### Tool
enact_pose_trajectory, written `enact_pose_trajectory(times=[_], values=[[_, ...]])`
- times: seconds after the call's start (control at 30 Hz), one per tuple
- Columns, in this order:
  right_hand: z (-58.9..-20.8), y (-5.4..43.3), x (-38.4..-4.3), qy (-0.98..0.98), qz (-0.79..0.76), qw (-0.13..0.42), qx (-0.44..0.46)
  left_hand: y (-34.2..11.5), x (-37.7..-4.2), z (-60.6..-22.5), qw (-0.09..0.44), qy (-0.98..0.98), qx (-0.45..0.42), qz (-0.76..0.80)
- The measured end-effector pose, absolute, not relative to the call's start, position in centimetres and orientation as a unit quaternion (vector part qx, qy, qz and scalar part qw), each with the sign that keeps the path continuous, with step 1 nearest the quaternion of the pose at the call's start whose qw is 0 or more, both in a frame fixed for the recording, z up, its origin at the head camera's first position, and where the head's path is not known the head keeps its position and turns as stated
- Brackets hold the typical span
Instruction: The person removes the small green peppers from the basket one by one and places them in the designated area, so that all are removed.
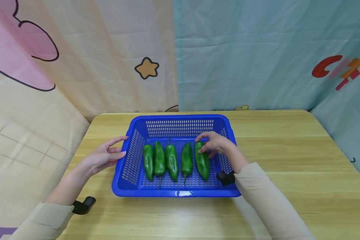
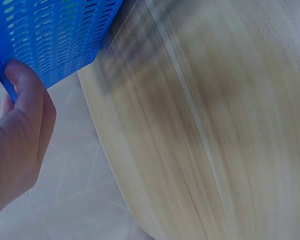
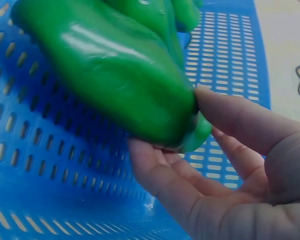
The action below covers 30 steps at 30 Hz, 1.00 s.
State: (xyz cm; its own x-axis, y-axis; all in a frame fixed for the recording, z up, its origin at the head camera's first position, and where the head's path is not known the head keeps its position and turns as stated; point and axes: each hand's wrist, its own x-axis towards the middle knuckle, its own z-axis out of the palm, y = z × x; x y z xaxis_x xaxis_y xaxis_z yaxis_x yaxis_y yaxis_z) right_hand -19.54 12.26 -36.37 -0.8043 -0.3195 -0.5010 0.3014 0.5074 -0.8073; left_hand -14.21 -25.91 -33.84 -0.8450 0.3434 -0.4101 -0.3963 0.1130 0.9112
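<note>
A blue plastic basket [image 1: 180, 193] with slotted walls holds several long green peppers lying in a row, among them one pepper [image 1: 171, 160] in the middle. My right hand [image 1: 213, 144] reaches inside and grips the rightmost green pepper [image 1: 202, 165] by its upper end. In the right wrist view, the thumb and fingers pinch that pepper [image 3: 120, 75] at its broad end; part of the neighbouring peppers shows behind it. At the basket's left side, my left hand [image 1: 103, 156] holds the rim. The left wrist view has the rim between the fingers of the left hand [image 2: 22, 125].
The basket stands on a light wooden table [image 1: 288, 160]. Behind the table hangs a printed curtain [image 1: 243, 50]. A black wrist camera [image 1: 84, 205] sits on the left wrist, and another black camera [image 1: 226, 178] on the right, over the basket's right side.
</note>
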Motion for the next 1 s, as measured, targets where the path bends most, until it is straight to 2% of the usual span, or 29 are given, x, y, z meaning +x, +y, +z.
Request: enact_pose_trajectory(times=[0.3, 1.0], values=[[-36.0, 12.3, -19.6, 0.750, -0.588, 0.302, -0.003, -25.9, -14.0, -33.6, 0.276, 0.689, -0.022, 0.670], [-34.6, 13.4, -19.5, 0.711, -0.638, 0.292, -0.034, -25.7, -13.9, -33.8, 0.272, 0.680, -0.026, 0.680]])
